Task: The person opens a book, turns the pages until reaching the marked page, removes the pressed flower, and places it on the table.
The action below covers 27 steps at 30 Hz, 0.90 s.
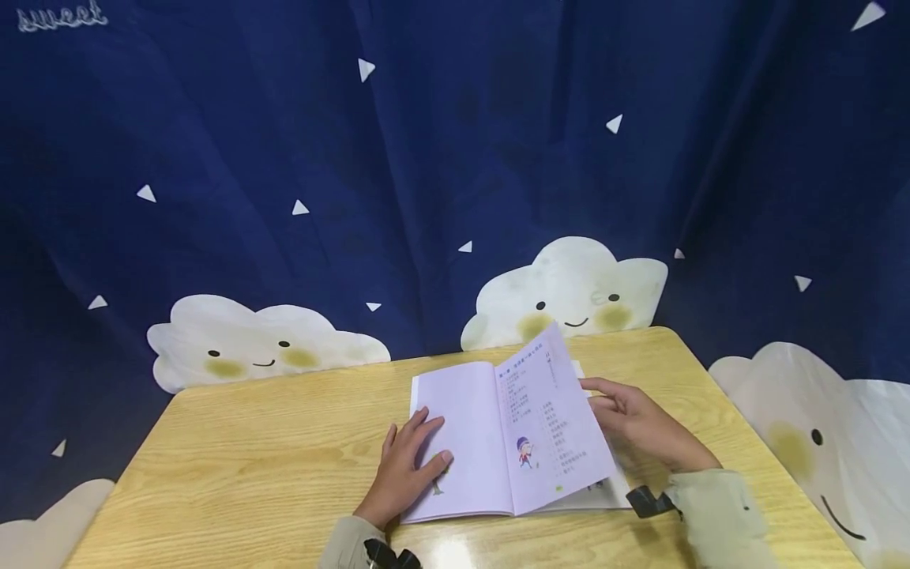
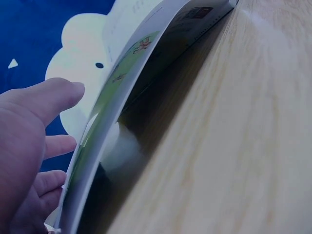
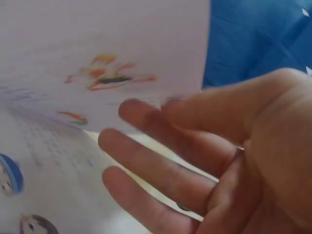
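An open book with pale pages lies on the wooden table. My left hand rests on its left page, fingers spread and fairly straight. In the left wrist view, the left hand is beside the book's edge, and the green cover bows up from the tabletop. A printed page with a small cartoon figure stands raised on the right side. My right hand pinches its outer edge between thumb and index finger. In the right wrist view, the other fingers extend below the page.
The light wooden table has rounded far corners. Behind it hangs a dark blue curtain with white triangles and smiling clouds. Dark wrist devices sit at both sleeves. Beneath the raised page shows another printed page.
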### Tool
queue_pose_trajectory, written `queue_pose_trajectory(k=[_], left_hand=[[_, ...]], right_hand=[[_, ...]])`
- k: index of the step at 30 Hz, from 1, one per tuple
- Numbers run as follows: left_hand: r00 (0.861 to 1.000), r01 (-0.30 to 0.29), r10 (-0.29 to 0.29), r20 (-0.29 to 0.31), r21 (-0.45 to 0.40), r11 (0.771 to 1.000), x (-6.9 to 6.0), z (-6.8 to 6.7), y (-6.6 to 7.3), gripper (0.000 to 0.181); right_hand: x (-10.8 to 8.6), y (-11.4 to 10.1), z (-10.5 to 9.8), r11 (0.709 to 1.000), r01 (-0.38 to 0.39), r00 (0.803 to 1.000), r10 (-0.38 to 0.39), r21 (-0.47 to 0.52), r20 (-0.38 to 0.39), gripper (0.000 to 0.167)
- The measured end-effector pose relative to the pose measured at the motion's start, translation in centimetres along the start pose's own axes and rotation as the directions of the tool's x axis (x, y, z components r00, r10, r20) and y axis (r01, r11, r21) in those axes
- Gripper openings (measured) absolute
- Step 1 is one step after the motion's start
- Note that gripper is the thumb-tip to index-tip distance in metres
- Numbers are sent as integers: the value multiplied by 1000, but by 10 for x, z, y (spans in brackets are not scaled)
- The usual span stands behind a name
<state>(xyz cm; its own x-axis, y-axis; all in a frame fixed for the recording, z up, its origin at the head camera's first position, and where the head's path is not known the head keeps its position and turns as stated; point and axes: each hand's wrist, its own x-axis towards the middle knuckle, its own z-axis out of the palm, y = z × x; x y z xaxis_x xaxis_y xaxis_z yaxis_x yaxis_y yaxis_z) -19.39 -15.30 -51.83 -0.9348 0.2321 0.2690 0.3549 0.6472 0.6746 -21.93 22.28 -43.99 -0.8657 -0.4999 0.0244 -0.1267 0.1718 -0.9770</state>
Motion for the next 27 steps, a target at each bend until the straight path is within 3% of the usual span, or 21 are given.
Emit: queue_pose_trajectory(k=[5,10,18,27], left_hand=[[1000,2,-2,-2,-8,1000,-1,0,0,50],[1000,-14,13,-24,-32,999,-1,1,0,48],[999,21,-24,-38,-78,997,0,2,-1,49],[995,64,-75,-64,-156,986,3,1,0,49]], right_hand=[[9,-2,17,999,24,1000,-23,-48,20,45],[18,-4,39,985,49,999,-48,-168,13,41],[23,-4,68,934,3,999,-16,-356,-34,50],[26,-2,89,884,9,1000,-10,-468,2,57]])
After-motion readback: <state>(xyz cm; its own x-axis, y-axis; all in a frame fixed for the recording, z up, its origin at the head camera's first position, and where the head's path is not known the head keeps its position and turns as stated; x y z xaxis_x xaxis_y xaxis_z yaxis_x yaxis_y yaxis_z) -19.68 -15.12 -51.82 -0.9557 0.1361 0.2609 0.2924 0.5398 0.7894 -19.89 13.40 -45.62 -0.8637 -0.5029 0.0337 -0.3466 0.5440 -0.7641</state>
